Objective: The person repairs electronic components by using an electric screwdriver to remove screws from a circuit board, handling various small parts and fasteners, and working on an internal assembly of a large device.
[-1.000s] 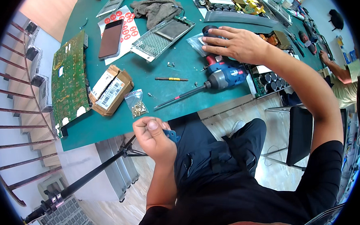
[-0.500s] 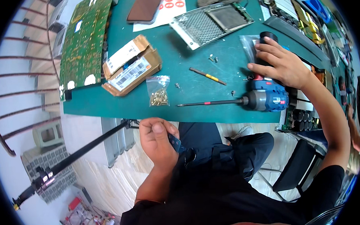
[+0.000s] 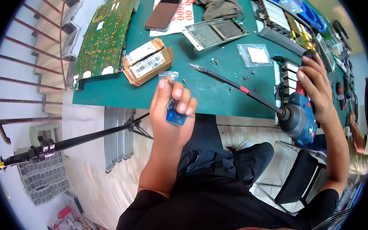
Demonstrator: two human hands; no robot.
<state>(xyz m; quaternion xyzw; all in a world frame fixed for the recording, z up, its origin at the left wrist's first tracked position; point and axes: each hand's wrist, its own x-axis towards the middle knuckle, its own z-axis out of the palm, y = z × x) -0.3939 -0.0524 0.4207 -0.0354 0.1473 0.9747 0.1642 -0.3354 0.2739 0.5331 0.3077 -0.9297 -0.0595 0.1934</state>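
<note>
My left hand (image 3: 173, 105) is raised at the table's near edge, fingers curled round a small blue plate with holes (image 3: 176, 115). Something tiny sits at its thumb tip, too small to name. On the right, my right hand (image 3: 317, 90) grips a blue cordless driver (image 3: 297, 120) by its handle. The driver's long bit (image 3: 251, 93) points up and left above the table, its tip in the air. Several loose screws (image 3: 244, 78) lie on the green mat beyond the bit. A clear zip bag (image 3: 168, 75) is mostly hidden behind my left hand.
The green mat (image 3: 150, 92) bears an open cardboard box (image 3: 151, 69), a green circuit board (image 3: 102, 40), a perforated metal panel (image 3: 203, 36), a phone (image 3: 163, 14), a cloth (image 3: 218, 4) and a flat clear bag (image 3: 240, 51). A black pole (image 3: 86, 137) crosses at lower left.
My right hand has lifted the driver off the mat, and its bit now tilts up and left. My left hand has risen with the blue plate, covering most of the zip bag.
</note>
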